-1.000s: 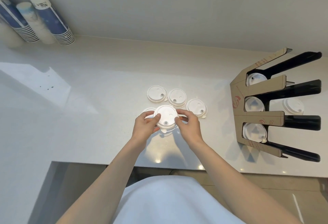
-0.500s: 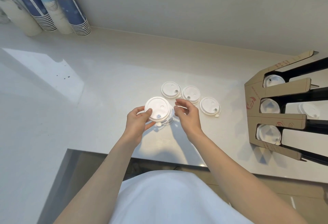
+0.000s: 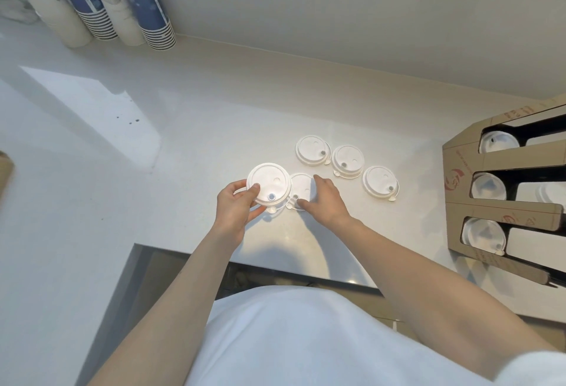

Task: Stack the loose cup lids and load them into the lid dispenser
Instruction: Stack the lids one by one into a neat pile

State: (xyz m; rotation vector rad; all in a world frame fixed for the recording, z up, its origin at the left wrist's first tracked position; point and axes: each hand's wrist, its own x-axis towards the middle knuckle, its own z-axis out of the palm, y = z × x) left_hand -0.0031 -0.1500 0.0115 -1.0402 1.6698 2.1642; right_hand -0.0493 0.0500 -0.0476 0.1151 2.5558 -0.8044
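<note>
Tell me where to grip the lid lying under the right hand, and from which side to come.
Grip the lid by its raised outer rim, pinching across it from above. It lies flat on the counter, so only the rim gives purchase. The right hand already covers its near right edge, while the held lid in the left hand crowds its left.

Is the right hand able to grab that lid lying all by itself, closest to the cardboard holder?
Probably yes. The right hand rests on a lid just beside it, and only bare counter lies between it and the lone lid. Nothing covers that lid, and the lid dispenser stands clear of it.
</note>
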